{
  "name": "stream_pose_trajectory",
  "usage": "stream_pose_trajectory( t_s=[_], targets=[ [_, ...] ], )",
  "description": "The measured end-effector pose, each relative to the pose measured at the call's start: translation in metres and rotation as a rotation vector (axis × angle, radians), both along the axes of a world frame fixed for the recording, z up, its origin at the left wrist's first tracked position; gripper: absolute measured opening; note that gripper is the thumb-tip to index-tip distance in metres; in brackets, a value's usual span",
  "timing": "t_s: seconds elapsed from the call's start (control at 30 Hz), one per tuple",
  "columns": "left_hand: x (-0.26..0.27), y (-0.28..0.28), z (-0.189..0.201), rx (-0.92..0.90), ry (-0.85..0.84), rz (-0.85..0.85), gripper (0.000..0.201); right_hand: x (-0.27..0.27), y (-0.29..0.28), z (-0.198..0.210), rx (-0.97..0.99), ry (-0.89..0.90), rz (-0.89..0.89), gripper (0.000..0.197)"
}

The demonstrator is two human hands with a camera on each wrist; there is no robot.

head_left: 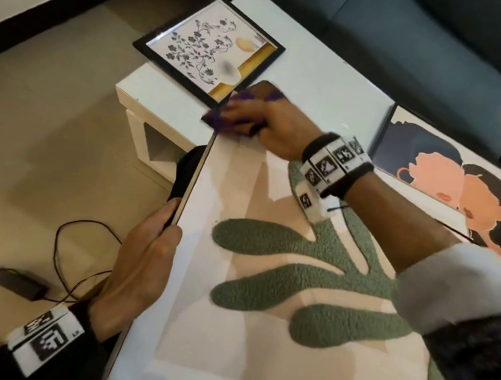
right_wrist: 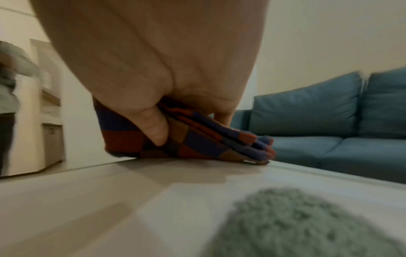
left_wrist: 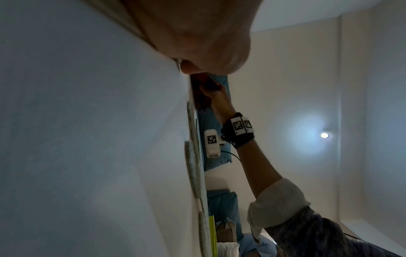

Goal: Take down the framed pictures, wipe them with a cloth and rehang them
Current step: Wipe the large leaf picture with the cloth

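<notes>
- The large leaf picture (head_left: 261,300) is filling the lower centre and right of the head view, its long axis running from the bottom edge up toward the middle of the frame, with the green textured leaf shape spreading across its pale face.
- Its far corner is sitting at mid-frame over the near edge of the white coffee table (head_left: 333,80), and its thin left edge is slanting from lower left up to that corner.
- The left hand (head_left: 140,268) is gripping that left edge in the lower left of the head view, thumb lying along the front face and fingers wrapping round behind; the left wrist view is showing only the thumb side (left_wrist: 193,34) pressing against the pale face.
- The right hand (head_left: 263,119) is pressing a folded checked cloth (head_left: 225,121) onto the picture's far corner, at centre frame.
- In the right wrist view the fingers (right_wrist: 158,128) are curling into the purple and rust folds of the cloth (right_wrist: 197,144), holding it flat against the pale surface, with the green leaf texture blurring in the lower right.
- A black-framed floral picture (head_left: 209,50) is lying flat on the table in the upper centre, its near corner just beside the cloth.
- A third picture with two peach profiles (head_left: 450,181) is lying at the right edge, behind the right forearm.
- A blue sofa (head_left: 417,30) is running across the top right, and a black adapter with its cable (head_left: 17,283) is lying on the floor at lower left.
</notes>
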State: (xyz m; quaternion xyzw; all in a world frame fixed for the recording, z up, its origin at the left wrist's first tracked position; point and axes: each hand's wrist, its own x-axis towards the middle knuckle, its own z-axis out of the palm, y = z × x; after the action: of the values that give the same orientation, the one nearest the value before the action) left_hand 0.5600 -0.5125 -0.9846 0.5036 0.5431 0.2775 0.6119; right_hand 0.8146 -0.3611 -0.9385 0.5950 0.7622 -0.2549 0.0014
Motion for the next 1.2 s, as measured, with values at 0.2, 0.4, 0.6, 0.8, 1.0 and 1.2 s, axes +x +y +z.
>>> stream_pose_trajectory(
  t_s=[0.2, 0.4, 0.6, 0.8, 1.0, 1.2],
  targets=[
    [-0.001, -0.001, 0.003, 0.006, -0.001, 0.0, 0.043, -0.022, -0.011, 0.013, -0.016, -0.121, 0.114, 0.056],
    [-0.003, -0.001, 0.003, 0.008, 0.025, -0.038, 0.044, 0.043, -0.017, 0.011, 0.019, -0.182, -0.286, 0.054],
    [-0.002, -0.001, 0.0, 0.044, 0.038, -0.039, 0.049, 0.099, -0.068, 0.009, 0.021, -0.175, -0.453, 0.066],
    [0.001, -0.002, -0.005, 0.038, 0.018, -0.031, 0.053, 0.098, -0.103, -0.002, 0.173, -0.263, -0.544, 0.065],
    [0.001, -0.002, -0.004, 0.072, 0.04, -0.012, 0.046, 0.098, -0.111, -0.003, 0.161, -0.169, -0.574, 0.065],
    [0.0, -0.001, -0.008, 0.063, 0.011, -0.015, 0.05, 0.1, -0.118, -0.002, 0.107, -0.201, -0.502, 0.063]
  ],
)
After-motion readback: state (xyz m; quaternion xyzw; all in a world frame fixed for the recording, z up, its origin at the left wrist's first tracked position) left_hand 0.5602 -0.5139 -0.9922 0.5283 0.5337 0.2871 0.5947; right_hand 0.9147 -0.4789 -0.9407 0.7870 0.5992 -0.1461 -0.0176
